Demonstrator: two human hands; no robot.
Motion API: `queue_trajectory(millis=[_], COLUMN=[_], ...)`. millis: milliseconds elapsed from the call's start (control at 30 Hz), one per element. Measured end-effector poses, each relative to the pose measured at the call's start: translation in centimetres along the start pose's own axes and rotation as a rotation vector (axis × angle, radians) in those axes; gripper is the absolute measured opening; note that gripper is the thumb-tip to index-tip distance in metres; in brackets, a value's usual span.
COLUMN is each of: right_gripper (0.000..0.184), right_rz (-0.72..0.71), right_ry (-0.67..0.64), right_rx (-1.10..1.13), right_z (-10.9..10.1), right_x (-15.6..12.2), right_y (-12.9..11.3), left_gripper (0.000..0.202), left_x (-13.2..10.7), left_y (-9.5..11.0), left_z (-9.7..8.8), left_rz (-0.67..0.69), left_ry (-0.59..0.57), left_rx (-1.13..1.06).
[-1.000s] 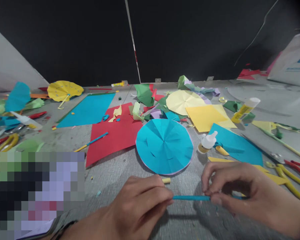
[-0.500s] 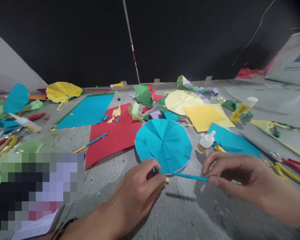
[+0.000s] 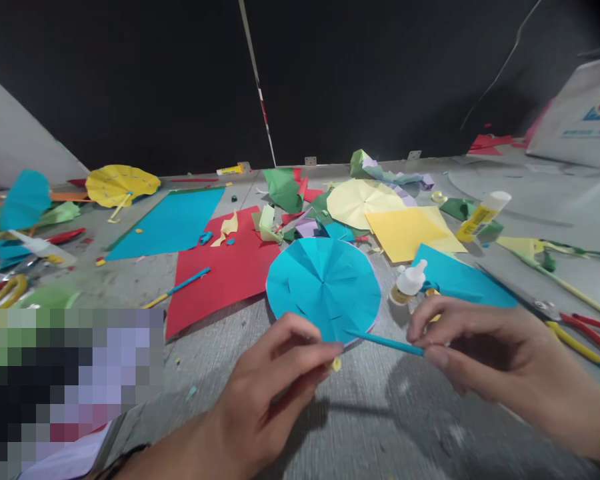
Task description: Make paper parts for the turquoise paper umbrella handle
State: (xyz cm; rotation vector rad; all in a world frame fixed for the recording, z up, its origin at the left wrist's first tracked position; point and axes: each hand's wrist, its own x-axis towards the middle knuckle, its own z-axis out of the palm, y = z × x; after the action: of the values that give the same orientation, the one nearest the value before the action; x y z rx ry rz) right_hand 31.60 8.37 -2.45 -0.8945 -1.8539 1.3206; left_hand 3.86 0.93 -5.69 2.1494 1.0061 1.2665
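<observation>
My right hand (image 3: 485, 360) pinches one end of a thin blue rolled paper stick (image 3: 387, 343) between thumb and fingers. The stick's other, pointed end shows just past my left fingertips, over the near rim of a pleated blue paper disc (image 3: 325, 280). My left hand (image 3: 285, 373) is closed in a pinch, and a small yellow paper piece (image 3: 336, 364) pokes out beneath its fingertips; most of what it holds is hidden. A small white glue bottle (image 3: 408, 283) stands beyond my right hand, close to the disc.
Red paper (image 3: 220, 280) and blue sheets (image 3: 173, 223) lie left and behind. Yellow sheets (image 3: 413, 230), a pale disc (image 3: 363, 202) and a glue stick (image 3: 484, 217) are at the back right. Scissors (image 3: 587, 333) lie right; a pixelated area covers the lower left.
The blue paper stick's left end has come out from my left fingers and now shows free. My left hand has lifted and turned slightly. The view has shifted a little.
</observation>
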Motion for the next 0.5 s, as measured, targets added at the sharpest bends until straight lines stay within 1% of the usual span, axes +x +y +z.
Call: queue_trajectory(millis=[67, 267, 400, 500], right_gripper=[0.014, 0.007, 0.008, 0.009], right_rz=[-0.004, -0.09, -0.127, -0.145], right_ry=[-0.01, -0.009, 0.002, -0.007], right_rx=[-0.002, -0.045, -0.061, -0.083], right_z=[0.04, 0.0, 0.05, 0.1], right_x=[-0.15, -0.01, 0.07, 0.05], right_y=[-0.02, -0.03, 0.04, 0.04], left_gripper=[0.039, 0.037, 0.034, 0.031], left_x=[0.02, 0.19, 0.27, 0.22], left_y=[0.08, 0.03, 0.21, 0.55], left_z=[-0.01, 0.11, 0.21, 0.39], left_rz=[0.0, -0.083, -0.089, -0.147], left_ry=[-0.019, 0.032, 0.05, 0.077], left_rx=[-0.017, -0.057, -0.067, -0.12])
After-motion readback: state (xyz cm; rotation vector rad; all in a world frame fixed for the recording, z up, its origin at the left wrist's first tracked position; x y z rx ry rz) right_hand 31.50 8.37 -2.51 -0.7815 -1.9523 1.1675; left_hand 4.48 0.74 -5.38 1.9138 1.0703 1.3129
